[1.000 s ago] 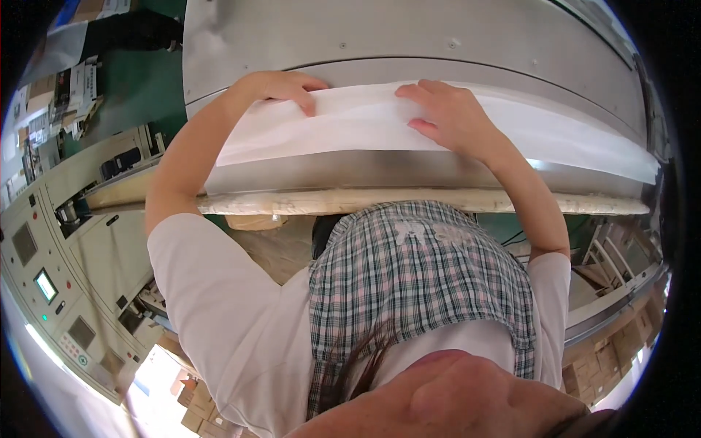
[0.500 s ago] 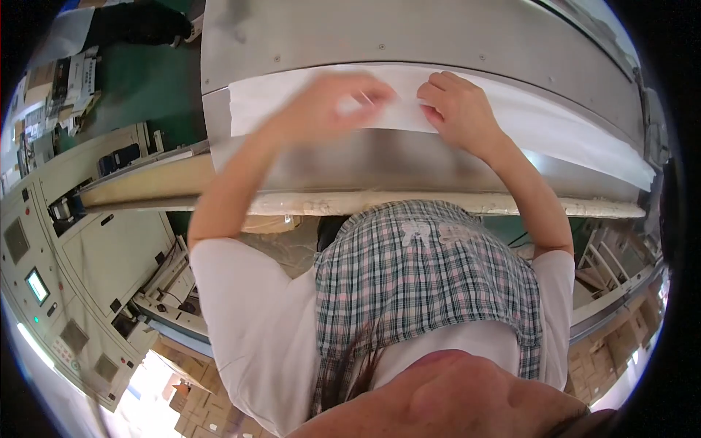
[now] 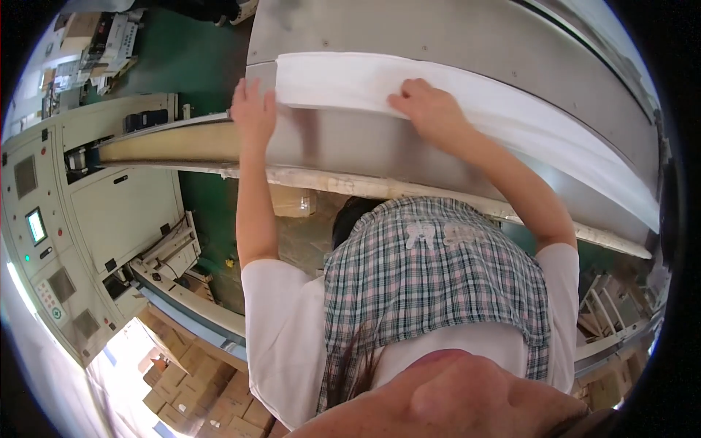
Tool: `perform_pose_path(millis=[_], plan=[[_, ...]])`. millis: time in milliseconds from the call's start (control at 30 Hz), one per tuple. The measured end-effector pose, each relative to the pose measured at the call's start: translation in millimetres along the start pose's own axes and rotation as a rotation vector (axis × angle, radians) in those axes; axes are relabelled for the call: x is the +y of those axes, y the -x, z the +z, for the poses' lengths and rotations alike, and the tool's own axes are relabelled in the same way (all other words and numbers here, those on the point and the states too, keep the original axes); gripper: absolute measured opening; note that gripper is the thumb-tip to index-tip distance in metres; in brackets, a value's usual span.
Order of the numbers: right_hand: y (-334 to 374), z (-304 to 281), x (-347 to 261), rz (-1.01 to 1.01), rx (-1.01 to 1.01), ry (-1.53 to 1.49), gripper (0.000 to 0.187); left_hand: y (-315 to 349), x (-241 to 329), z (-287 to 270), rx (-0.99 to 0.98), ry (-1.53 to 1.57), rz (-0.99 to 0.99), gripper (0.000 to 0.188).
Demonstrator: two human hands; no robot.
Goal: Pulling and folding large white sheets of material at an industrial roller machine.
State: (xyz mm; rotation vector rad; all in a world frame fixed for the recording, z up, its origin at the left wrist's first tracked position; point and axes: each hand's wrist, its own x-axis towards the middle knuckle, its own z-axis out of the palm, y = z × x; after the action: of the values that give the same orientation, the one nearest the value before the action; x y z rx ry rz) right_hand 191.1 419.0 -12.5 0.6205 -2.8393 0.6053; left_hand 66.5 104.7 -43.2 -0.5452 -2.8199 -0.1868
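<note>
A long white strip (image 3: 328, 77), cloth or paper, lies along the metal work surface (image 3: 350, 139) and curves away to the right. Over the strip's near edge, left of its middle, my right hand (image 3: 434, 113) has its fingers bent and closed at the material; their tips are partly hidden. Beyond the strip's left end, my left hand (image 3: 253, 113) is raised by the corner of the metal surface, its fingers apart and holding nothing.
A padded bar (image 3: 343, 184) runs along the surface's front edge. To the left stands a pale machine cabinet (image 3: 120, 208) with a lit screen and buttons. Stacked cardboard boxes (image 3: 190, 379) are at lower left. Another person's shoe (image 3: 246, 10) shows at the top.
My left hand has moved left, off the strip and past its end. My right hand remains at the strip, a bit nearer its left end. The whole view has turned and shifted.
</note>
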Motion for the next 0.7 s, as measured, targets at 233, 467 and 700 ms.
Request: perform_pose_path(millis=[233, 467, 700], plan=[[-56.8, 33.4, -19.9, -0.253, 0.082, 0.054, 0.029, -39.0, 88.0, -56.5, 0.046, 0.438, 0.291, 0.027], [-9.5, -9.5, 7.7, -0.019, -0.034, 0.191, 0.020, -82.8, 126.2, 20.0, -0.128, 0.454, 0.289, 0.015], [133.3, -80.7, 59.3, 0.316, 0.009, 0.167, 0.026, -27.4, 78.2, 30.1, -0.141, 0.266, 0.296, 0.016]])
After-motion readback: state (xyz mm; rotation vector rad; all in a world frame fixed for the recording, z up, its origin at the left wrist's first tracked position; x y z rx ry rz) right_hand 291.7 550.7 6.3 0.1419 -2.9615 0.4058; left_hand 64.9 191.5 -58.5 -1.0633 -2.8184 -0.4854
